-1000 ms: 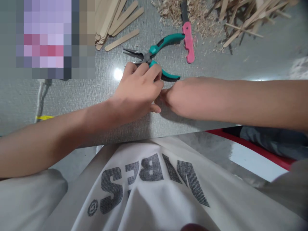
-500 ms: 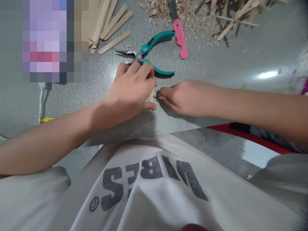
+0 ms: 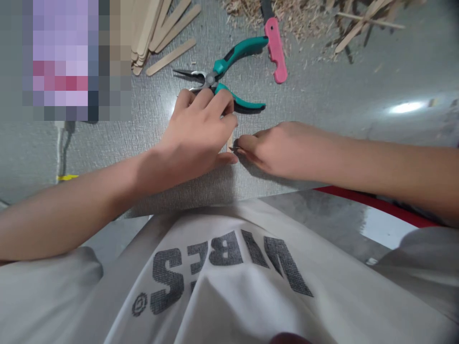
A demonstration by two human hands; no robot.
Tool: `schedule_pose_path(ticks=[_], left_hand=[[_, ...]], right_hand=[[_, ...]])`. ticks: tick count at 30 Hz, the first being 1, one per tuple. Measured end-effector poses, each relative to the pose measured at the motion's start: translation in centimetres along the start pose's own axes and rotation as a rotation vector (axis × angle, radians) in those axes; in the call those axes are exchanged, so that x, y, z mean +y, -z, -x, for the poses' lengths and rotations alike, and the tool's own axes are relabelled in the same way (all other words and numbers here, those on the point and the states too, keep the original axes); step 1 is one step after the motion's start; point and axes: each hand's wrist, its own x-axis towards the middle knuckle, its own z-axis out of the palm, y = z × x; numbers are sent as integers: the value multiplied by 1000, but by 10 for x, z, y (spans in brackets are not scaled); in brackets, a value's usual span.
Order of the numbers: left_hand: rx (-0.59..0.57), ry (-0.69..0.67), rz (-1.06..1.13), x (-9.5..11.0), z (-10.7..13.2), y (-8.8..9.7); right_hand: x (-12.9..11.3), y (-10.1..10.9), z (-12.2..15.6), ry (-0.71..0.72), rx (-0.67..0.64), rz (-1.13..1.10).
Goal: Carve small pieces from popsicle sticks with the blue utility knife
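My left hand [image 3: 201, 129] is closed on a short piece of wooden craft stick [image 3: 230, 143], pinning it against the table; most of the stick is hidden by the fingers. In a pinch, my right hand [image 3: 276, 148] grips a small thin blade [image 3: 233, 149], whose tip touches or nearly touches the stick. The rest of the blade is covered by the fingers. Just beyond my left knuckles lie spread needle-nose pliers [image 3: 210, 80] with teal handles. A pink-handled cutter [image 3: 276, 52] rests by the upper handle.
Several craft sticks [image 3: 172, 57] are piled at the far left, near a blurred-out object [image 3: 60, 57] with a grey cable [image 3: 61, 148]. Wood shavings [image 3: 297, 21] and crossed stick pieces [image 3: 366, 21] lie at the back right. The table's near edge [image 3: 193, 209] runs along my shirt.
The view has shifted slightly, so table items sit a little differently in the picture. The blade's tip has come over the stick, a little nearer my left thumb. Both grips stay the same.
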Motion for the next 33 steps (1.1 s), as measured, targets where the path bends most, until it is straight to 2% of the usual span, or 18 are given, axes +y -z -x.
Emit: schedule_pose_path(ticks=[3,9,14,21,25,30,33], left_hand=[[-12,-25,-47,-3,0,-4],[-58,-32,1,-3,-2,1],[-101,-15,-41,-1,-3,3],[-115,37,63,2,-4,6],[-104,42,-13,6,-4,8],[-220,88,-118,12,-6,16],[-200,85,-119,16,-7,20]], right_hand=[[0,-2,1,-1,28,-10],[0,-4,2,-8,37,-26],[-1,-4,1,-11,54,-34],[-3,-1,1,-43,37,-61],[-3,0,1,-40,28,-49],[-3,2,0,-38,-17,-31],[-3,1,0,-41,-10,-32]])
